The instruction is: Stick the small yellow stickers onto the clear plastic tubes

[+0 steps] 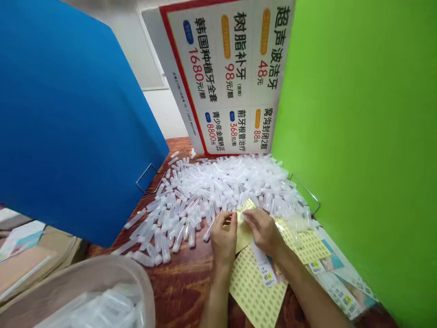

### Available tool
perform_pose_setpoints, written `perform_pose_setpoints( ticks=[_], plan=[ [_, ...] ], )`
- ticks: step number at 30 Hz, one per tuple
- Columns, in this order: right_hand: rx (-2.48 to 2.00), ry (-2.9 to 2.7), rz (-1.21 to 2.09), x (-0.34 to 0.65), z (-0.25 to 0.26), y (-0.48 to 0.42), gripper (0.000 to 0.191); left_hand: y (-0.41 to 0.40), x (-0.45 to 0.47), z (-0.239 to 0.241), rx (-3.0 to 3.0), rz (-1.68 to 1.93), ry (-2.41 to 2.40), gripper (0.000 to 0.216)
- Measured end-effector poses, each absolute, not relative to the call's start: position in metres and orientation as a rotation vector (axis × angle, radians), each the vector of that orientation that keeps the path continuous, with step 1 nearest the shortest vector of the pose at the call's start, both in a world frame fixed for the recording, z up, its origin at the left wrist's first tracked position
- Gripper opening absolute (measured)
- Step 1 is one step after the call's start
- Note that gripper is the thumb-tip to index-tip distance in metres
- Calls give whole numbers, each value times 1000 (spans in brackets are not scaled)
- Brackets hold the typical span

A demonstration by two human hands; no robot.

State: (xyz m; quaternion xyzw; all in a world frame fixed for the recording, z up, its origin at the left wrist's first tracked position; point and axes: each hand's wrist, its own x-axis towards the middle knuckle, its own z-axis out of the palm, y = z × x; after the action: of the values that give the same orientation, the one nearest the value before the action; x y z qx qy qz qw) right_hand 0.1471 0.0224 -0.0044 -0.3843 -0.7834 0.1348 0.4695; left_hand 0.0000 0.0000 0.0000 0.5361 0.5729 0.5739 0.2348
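My left hand (223,237) is closed in a pinch, thumb against forefinger. What it holds, if anything, is too small to make out. Close beside it, my right hand (263,230) has its fingertips pressed together at a small whitish piece that I cannot identify. Under and between both hands lies a yellow sticker sheet (245,237). A second yellow sheet with rows of small round stickers (257,287) lies below my wrists, partly covered by a printed card (262,264). Just beyond my fingers spreads a large heap of small clear plastic tubes with white caps (225,182).
A translucent tub (146,282) holding more plastic pieces stands at lower left. A blue board (78,114), a printed price sign (218,77) and a green board (362,136) wall in the wooden table (184,278). More sticker sheets (307,243) and printed cards (341,291) lie at right.
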Motion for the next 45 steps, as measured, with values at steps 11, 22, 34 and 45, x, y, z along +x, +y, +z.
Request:
perform_pose_setpoints(
  ticks=[11, 22, 34, 45],
  plan=[
    [-940, -1893, 369, 147, -1, 20, 18, -1, 2, 0, 1593, 1586, 1577, 16],
    [-941, -1895, 397, 147, -2, 20, 16, -2, 3, 2, 1636, 1554, 1550, 14],
    [-975, -1869, 422, 148, -3, 20, 16, -3, 3, 5, 1641, 1537, 1498, 14],
    [-966, -1871, 413, 148, -5, 21, 17, -1, 3, 2, 1660, 1559, 1533, 17]
  ],
)
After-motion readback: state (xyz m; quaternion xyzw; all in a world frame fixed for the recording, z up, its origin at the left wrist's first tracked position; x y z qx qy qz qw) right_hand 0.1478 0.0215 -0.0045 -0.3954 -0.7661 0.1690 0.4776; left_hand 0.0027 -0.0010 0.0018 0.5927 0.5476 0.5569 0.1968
